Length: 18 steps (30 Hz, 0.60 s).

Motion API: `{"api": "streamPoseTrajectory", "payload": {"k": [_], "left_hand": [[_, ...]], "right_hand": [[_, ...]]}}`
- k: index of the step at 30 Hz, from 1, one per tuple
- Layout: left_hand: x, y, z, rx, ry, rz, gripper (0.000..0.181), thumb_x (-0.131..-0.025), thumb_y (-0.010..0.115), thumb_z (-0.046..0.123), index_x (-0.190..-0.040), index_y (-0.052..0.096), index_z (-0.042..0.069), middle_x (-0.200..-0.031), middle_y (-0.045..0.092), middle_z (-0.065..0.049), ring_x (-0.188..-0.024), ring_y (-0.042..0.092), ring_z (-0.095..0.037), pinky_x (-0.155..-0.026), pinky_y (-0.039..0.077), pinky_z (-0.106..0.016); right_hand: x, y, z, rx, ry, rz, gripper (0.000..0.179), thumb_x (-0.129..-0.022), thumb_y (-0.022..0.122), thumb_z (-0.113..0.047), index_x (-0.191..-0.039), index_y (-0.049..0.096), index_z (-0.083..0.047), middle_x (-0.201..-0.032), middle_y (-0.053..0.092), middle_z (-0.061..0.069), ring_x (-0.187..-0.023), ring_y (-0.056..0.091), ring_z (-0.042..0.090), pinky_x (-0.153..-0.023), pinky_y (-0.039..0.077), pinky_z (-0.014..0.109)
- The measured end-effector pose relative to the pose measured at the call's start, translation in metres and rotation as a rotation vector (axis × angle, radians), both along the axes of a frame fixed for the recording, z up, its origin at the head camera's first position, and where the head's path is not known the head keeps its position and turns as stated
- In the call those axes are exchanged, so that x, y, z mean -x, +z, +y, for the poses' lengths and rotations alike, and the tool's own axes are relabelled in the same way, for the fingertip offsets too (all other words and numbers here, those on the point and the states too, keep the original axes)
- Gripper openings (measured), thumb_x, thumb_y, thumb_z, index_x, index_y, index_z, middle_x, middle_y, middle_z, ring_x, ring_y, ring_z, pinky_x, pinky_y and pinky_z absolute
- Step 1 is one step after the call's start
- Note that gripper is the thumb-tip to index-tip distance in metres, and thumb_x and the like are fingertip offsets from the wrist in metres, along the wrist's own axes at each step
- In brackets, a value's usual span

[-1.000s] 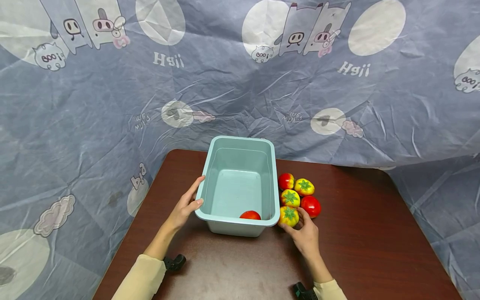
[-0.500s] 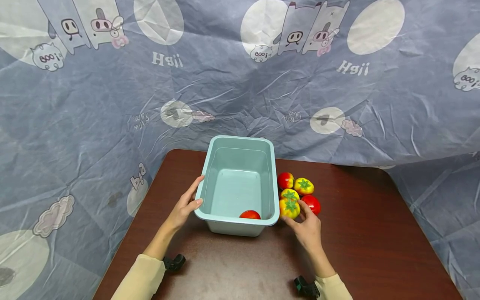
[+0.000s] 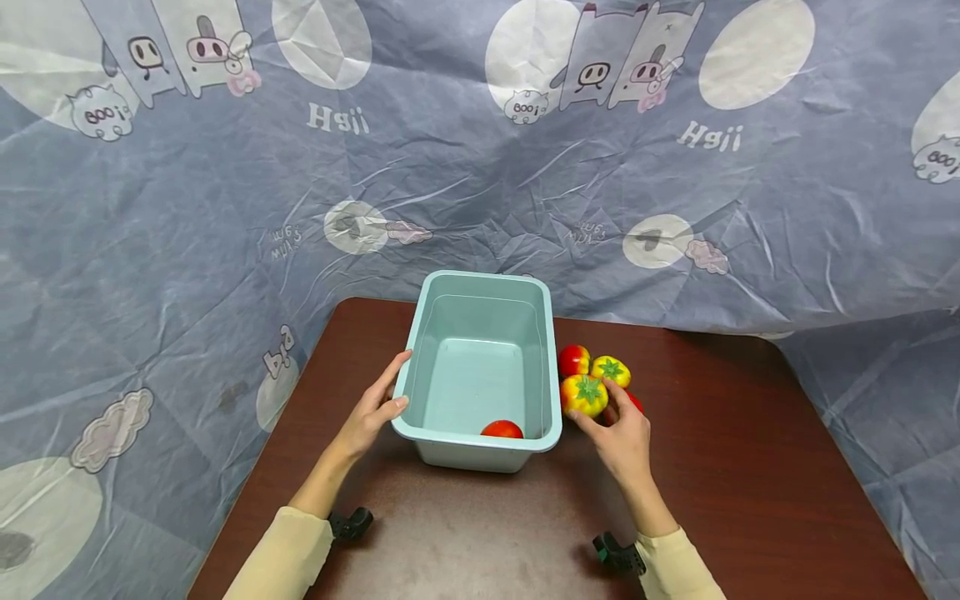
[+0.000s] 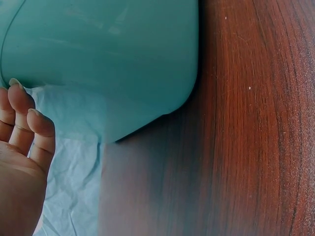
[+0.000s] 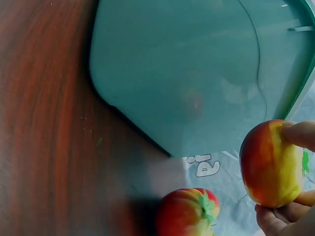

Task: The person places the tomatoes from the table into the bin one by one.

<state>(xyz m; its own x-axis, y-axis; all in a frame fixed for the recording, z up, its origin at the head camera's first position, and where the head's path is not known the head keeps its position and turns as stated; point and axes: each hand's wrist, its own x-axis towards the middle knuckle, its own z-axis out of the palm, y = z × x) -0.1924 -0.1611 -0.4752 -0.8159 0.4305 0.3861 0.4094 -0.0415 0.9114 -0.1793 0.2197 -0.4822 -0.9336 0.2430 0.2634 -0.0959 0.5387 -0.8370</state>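
Observation:
My right hand (image 3: 626, 433) pinches a red-and-yellow tomato (image 3: 583, 395) with a green star-shaped calyx, thumb on one side and fingers on the other. In the right wrist view this tomato (image 5: 270, 164) is held up close to the wall of the teal bin (image 5: 167, 64). My left hand (image 3: 369, 414) holds the bin (image 3: 477, 437) by the rim at its near left side. Fingertips (image 4: 42, 123) show beside the bin wall in the left wrist view. Inside the bin, near its front, lies a red tomato (image 3: 502, 429), partly hidden by the rim.
Right of the bin, on the dark brown table (image 3: 720, 467), are a red tomato (image 3: 573, 360), a yellow one (image 3: 611, 372) and another red one (image 3: 635, 402) partly behind my right hand. A printed grey-blue cloth (image 3: 465, 192) hangs behind the table. Each wrist wears a black strap.
My right hand has lifted the tomato from the front of the group and moved it away from me, over the others. The left hand and bin have stayed in place.

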Motion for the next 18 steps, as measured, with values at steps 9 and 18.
{"api": "streamPoseTrajectory", "payload": {"k": [9,18], "left_hand": [[0.0,0.0,-0.001,0.025,0.038,-0.009,0.064,-0.088,0.042,0.002,-0.147,0.016,0.003,-0.074,0.036,-0.005,-0.064,0.039,-0.01,-0.056,0.038,-0.031],[-0.001,0.0,0.0,0.019,0.036,0.001,0.064,-0.088,0.042,0.001,-0.146,0.015,0.001,-0.079,0.039,-0.009,-0.067,0.041,-0.008,-0.057,0.04,-0.029]], "right_hand": [[0.011,0.026,-0.001,0.011,-0.015,0.074,0.071,-0.068,0.081,-0.026,-0.129,0.051,-0.008,-0.123,0.057,0.012,-0.108,0.059,0.025,-0.091,0.045,0.037],[0.014,0.036,-0.01,0.06,0.005,0.134,0.067,-0.069,0.08,-0.025,-0.128,0.052,-0.011,-0.12,0.059,0.008,-0.103,0.062,0.021,-0.086,0.047,0.018]]}}
